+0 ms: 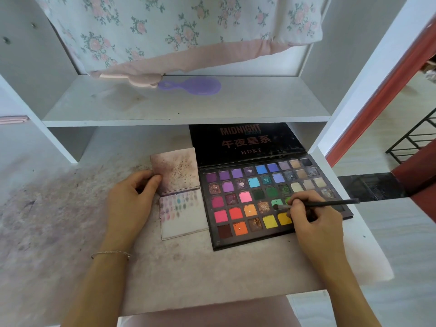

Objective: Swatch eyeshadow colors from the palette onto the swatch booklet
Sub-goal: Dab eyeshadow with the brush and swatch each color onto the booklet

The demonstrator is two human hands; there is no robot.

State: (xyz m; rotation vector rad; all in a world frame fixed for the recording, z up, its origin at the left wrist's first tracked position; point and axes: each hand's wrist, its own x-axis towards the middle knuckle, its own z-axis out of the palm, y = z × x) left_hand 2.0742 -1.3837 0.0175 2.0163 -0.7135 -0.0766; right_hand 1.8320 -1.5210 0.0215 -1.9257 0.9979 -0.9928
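White shelving is framing a powder-stained tabletop (pixel 188 267), with a floral cloth (pixel 179 27) hanging above and a purple hairbrush (pixel 191 86) lying on the shelf (pixel 236 105). An open eyeshadow palette (pixel 271 201) is lying flat on the tabletop, its black lid (pixel 245 142) propped back. Just beside its left edge the swatch booklet (pixel 181 199) is lying open, rows of small colour smudges showing on its lower page. The left hand (pixel 129 204) is gripping the booklet's left edge at the upper page. The right hand (pixel 313 220) is resting over the palette's lower right pans, pinching a makeup brush (pixel 318 204) whose tip is touching a light green pan (pixel 276 202).
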